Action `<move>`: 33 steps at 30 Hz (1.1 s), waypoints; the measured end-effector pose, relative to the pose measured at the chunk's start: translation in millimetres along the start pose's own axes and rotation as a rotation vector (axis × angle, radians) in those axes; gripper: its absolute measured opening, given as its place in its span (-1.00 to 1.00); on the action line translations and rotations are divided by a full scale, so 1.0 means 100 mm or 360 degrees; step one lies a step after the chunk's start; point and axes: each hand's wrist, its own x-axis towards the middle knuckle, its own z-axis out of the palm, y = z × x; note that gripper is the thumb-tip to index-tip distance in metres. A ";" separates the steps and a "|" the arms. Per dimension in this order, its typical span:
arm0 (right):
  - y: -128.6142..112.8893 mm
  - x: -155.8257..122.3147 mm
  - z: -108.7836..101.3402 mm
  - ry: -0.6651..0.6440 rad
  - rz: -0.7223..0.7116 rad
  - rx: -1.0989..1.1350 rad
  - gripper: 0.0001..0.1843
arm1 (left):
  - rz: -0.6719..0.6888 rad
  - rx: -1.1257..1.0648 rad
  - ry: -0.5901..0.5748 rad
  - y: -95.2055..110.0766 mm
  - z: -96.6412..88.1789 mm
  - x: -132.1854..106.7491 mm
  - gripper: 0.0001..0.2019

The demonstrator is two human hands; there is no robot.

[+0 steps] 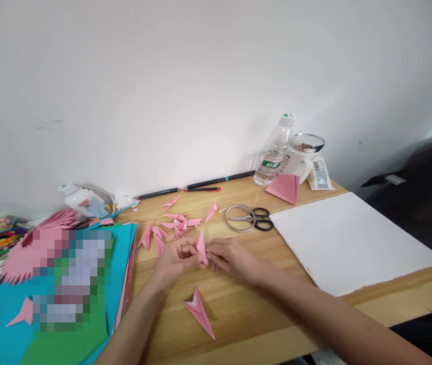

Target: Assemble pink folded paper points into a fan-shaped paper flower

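Between my two hands stands a small folded piece of pink paper [201,247], its point upward. The fingers of my left hand [180,256] pinch it from the left. On its other side my right hand [231,258] presses thumb and fingertips against its lower edge. Just beyond my hands lies a loose group of similar pink folded pieces [181,222]. Nearer to me, below my hands, rests one more pink folded piece [200,313] with a white patch inside its fold. The fingertips partly hide the lower part of the held piece.
Scissors [263,219] and a metal ring [240,218] lie right of the pink pieces. A white board [356,243] covers the right side. Behind stand a water bottle [275,152] and mug [307,152]. Coloured paper sheets [120,253] and a pink pleated paper ring [18,258] sit left.
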 end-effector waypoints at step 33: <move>0.02 0.00 0.01 0.0338 0.0068 -0.0120 -0.81 | 0.0017 -0.0070 0.0142 0.01 -0.01 0.01 -0.82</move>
